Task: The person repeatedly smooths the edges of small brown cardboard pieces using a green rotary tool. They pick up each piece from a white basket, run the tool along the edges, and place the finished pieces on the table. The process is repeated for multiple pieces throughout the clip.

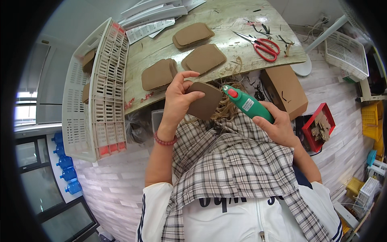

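Note:
My left hand (178,99) pinches a flat brown leather-like piece (204,101) with rounded corners between thumb and fingers. It is held over my lap at the table's front edge. In my right hand (279,126) is a green handheld electric cutter (246,104) with a red part near its small round head. The cutter's head is beside the piece's right edge; whether they touch I cannot tell. Similar brown pieces lie in a left stack (158,75), a middle stack (204,57) and a far stack (193,34) on the table (238,24).
Red-handled scissors (265,47) lie at the table's right among dark scraps. A white plastic crate (107,88) stands on the left, near papers (151,18). Tan trimmings (227,105) gather on my checked apron. Right of me are a cardboard box (287,90) and a red box (328,117).

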`<state>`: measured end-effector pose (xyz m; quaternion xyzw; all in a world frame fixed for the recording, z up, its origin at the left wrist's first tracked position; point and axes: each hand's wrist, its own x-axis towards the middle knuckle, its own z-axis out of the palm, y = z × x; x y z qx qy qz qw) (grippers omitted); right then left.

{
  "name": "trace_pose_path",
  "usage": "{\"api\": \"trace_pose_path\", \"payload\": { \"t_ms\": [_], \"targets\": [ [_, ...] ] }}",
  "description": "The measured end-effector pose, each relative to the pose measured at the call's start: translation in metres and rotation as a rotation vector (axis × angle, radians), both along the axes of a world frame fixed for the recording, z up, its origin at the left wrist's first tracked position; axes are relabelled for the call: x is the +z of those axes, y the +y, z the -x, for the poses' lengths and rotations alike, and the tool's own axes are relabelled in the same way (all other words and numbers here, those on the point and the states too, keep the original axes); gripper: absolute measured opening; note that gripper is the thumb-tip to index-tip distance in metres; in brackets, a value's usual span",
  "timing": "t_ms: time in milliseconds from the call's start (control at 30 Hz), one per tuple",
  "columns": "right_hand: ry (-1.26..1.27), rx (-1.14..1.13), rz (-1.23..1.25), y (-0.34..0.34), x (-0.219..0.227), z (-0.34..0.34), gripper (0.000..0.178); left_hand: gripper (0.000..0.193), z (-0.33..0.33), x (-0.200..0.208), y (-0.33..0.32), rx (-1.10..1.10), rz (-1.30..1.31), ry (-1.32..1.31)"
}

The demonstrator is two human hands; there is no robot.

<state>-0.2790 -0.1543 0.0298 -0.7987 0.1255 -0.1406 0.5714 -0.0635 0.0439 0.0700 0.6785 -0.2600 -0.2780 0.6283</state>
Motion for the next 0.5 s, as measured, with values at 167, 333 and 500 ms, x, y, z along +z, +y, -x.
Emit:
{"api": "trace_pose_path", "payload": {
  "t_ms": [167,333,500],
  "targets": [
    [0.022,0.065,0.033,0.0,0.001,0.002,0.045,0.058,-0.003,0.007,0.0,-0.066,-0.11,-0.033],
    [0.004,0.08,0.035,0.002,0.0,0.002,0.046,0.067,-0.003,0.018,-0.005,-0.16,-0.246,-0.134],
    [-0.006,0.1,0.043,0.003,0.004,0.001,0.046,0.077,-0.006,0.014,-0.008,-0.267,-0.319,-0.134]
  ]
}}
